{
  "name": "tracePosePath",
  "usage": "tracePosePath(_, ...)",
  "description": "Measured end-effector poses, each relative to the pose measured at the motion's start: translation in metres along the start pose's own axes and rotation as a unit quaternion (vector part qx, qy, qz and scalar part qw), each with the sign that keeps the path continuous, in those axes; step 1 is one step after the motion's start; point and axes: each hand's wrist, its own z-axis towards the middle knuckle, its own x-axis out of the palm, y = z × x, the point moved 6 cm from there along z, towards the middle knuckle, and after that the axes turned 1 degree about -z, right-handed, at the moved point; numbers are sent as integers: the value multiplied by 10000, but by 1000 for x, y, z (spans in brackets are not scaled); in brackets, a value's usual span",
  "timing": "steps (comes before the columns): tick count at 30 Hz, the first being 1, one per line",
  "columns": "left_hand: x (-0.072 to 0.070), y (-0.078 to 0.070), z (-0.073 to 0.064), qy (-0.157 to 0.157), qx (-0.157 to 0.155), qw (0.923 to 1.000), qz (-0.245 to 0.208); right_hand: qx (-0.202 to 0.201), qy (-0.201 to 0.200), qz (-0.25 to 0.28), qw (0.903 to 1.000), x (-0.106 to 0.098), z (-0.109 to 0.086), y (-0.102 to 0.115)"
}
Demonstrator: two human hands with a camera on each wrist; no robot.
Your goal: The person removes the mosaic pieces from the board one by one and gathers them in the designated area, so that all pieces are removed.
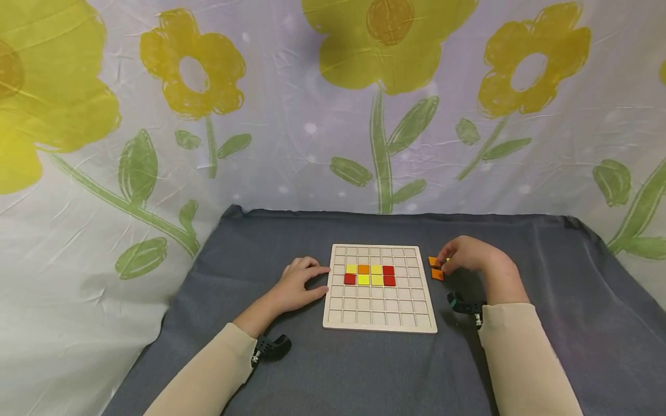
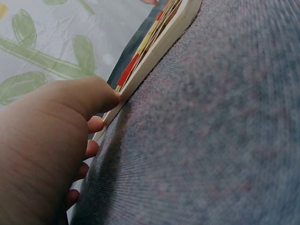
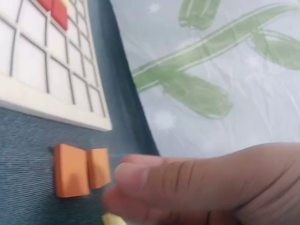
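Note:
A square wooden grid board lies on the dark cloth with red, yellow and orange square tiles in two rows. At its left edge rests my left hand, thumb and index finger spread and touching the side. The left wrist view shows the thumb against the board's rim. To the right of the board, my right hand reaches down with bent fingers over loose orange tiles. Its fingertips are right beside them, with a yellow piece partly hidden below. No tile shows between the fingers.
A dark grey cloth covers the table. Behind it hangs a pale curtain printed with yellow flowers. Black wrist-worn devices sit by the left wrist and the right wrist.

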Motion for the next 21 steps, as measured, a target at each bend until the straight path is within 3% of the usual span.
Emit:
tracePosePath(9,0,1,0,-67,13,10000,17,-505,-859,88,9950,-21,-14,16)
tracePosePath(21,0,1,1,-49,11,10000,56,-857,-1388,-42,9866,-22,-16,52)
